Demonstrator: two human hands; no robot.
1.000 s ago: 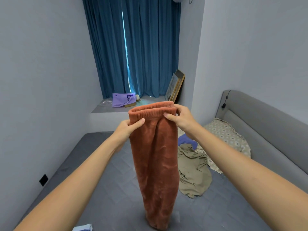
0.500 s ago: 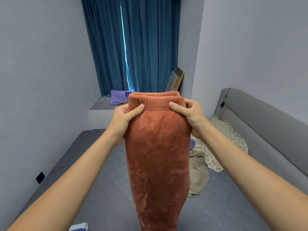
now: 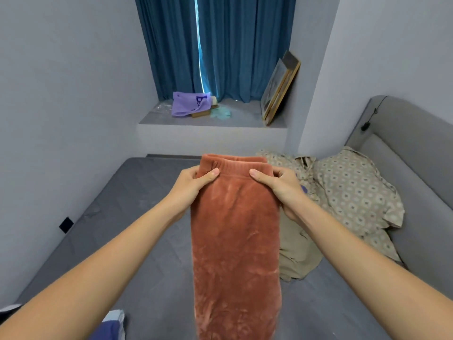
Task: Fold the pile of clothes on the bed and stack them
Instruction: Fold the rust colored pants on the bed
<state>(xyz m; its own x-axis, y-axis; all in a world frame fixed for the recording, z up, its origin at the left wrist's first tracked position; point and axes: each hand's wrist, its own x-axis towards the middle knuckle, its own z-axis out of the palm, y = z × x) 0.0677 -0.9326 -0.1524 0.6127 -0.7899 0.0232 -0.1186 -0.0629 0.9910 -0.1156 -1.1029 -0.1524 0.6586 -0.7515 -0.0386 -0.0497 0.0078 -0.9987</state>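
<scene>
The rust fleece trousers (image 3: 235, 241) hang by the waistband above the bed (image 3: 137, 217), legs doubled together. The left hand (image 3: 193, 185) and right hand (image 3: 282, 187) each pinch a waistband corner, fingers clamped on the cloth. Keep the waistband level and taut; lower the legs flat onto the mattress before folding crosswise.

Rust fleece trousers (image 3: 235, 241) hang doubled lengthwise, waistband up; patterned shirt (image 3: 353, 192), olive garment (image 3: 297, 251) crumpled on bed (image 3: 152, 241).
</scene>
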